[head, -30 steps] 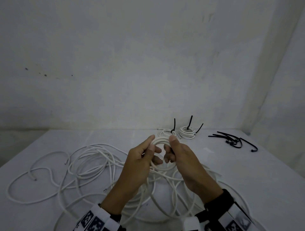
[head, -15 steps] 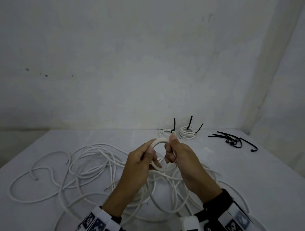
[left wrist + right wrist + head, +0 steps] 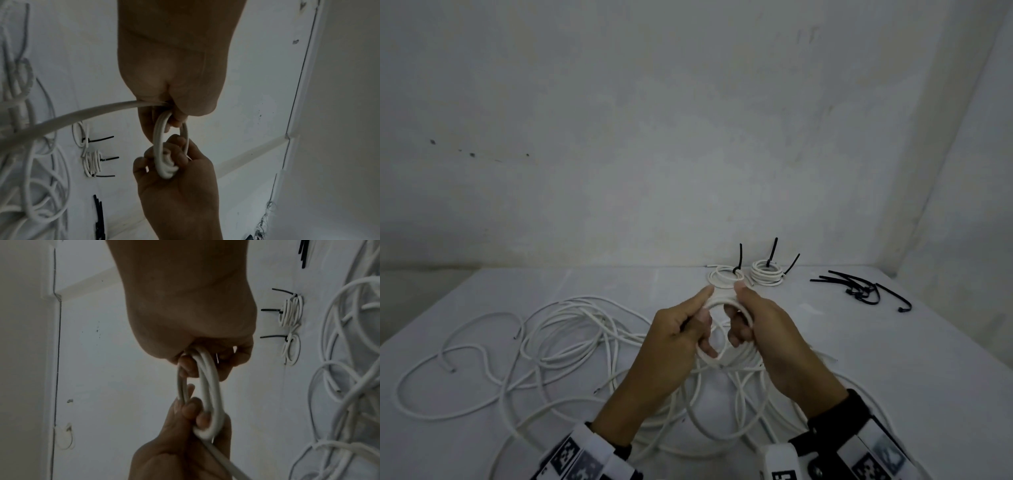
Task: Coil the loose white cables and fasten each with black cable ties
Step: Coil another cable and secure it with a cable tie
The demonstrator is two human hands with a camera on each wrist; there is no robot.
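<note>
From your head view, your left hand (image 3: 674, 329) and right hand (image 3: 763, 325) both grip a small white coil (image 3: 717, 358) above the table (image 3: 893, 359). Loose white cables (image 3: 565, 329) lie under it. Two tied coils (image 3: 767, 272) and black cable ties (image 3: 859, 287) sit at the back.

From your left wrist, your fingers (image 3: 176, 120) curl round the coil.

From your right wrist, your fingers (image 3: 187, 365) curl round it too.

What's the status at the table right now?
Left hand and right hand both grip one coil, untied. Spare ties far right. Loose cables beneath.
</note>
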